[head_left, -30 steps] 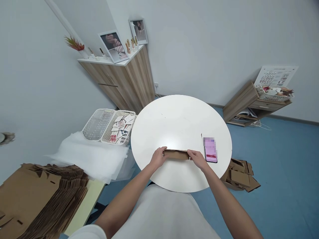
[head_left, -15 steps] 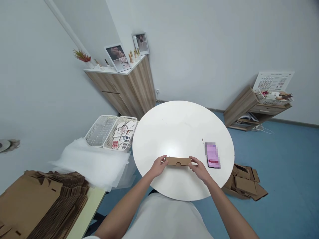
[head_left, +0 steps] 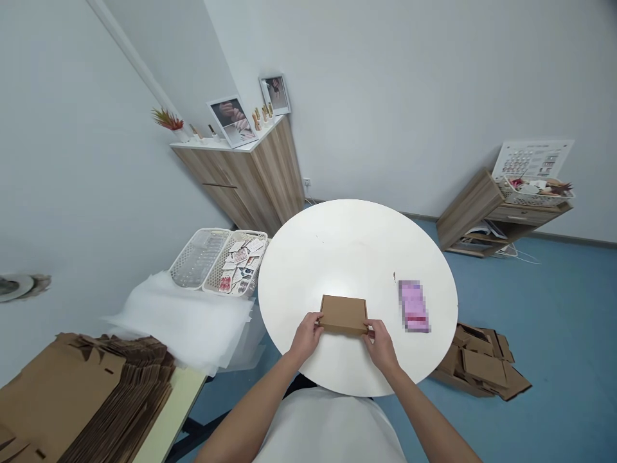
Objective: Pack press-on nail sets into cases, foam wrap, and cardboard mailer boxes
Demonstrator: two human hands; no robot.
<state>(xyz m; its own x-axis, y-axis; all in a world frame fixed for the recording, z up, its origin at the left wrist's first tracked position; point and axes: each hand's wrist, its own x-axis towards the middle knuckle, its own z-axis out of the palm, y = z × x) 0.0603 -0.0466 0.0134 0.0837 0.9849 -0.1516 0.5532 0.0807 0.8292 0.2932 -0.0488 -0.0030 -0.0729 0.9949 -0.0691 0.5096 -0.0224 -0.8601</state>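
Note:
A small brown cardboard box [head_left: 343, 313], closed and flat, lies on the round white table [head_left: 357, 251] near its front edge. My left hand [head_left: 307, 335] grips the box's left front corner with curled fingers. My right hand [head_left: 380, 338] pinches its right front corner. A phone with a pink screen [head_left: 413, 306] lies on the table just right of the box.
Two white baskets [head_left: 219, 260], one with small cards, stand left of the table on white foam sheets [head_left: 180, 315]. A stack of flat cardboard blanks [head_left: 81, 386] lies at lower left. More cardboard [head_left: 484, 363] lies on the blue floor at right. Wooden cabinets stand against the walls.
The box stood on edge between my hands; now it lies flat with its top face up. Both hands have shifted to its near corners.

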